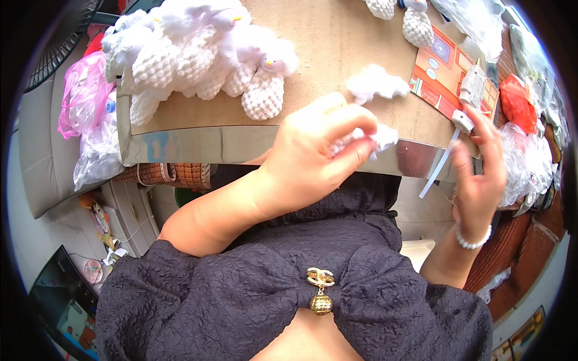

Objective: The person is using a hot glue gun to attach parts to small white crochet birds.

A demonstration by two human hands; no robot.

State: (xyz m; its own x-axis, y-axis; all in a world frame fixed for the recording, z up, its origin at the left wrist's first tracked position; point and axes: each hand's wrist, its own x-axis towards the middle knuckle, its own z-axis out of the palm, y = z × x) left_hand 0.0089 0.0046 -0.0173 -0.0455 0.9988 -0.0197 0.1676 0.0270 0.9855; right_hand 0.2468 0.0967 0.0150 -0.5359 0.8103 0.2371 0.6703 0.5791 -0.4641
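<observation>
Between the thumb and fingers of my left hand (pixel 323 144) is a small white fluffy piece (pixel 386 137), partly hidden by the fingers, above the table's front edge. My right hand (pixel 481 167), with a white bead bracelet, is at a white hot glue gun (pixel 472 88). Its fingers touch the gun's rear part, while the thumb stays apart near the clear glue stick (pixel 438 164) that sticks out toward me. Whether the hand grips the gun cannot be settled. Another white fluffy piece (pixel 377 83) lies on the table beyond my left hand.
White crocheted snowman dolls (pixel 194 56) are heaped at the table's left; another doll (pixel 416 27) lies far right. A printed orange card (pixel 435 76) is under the glue gun. Plastic bags (pixel 519 158) hang about the right side. The table (pixel 325 49) has a shiny metal edge.
</observation>
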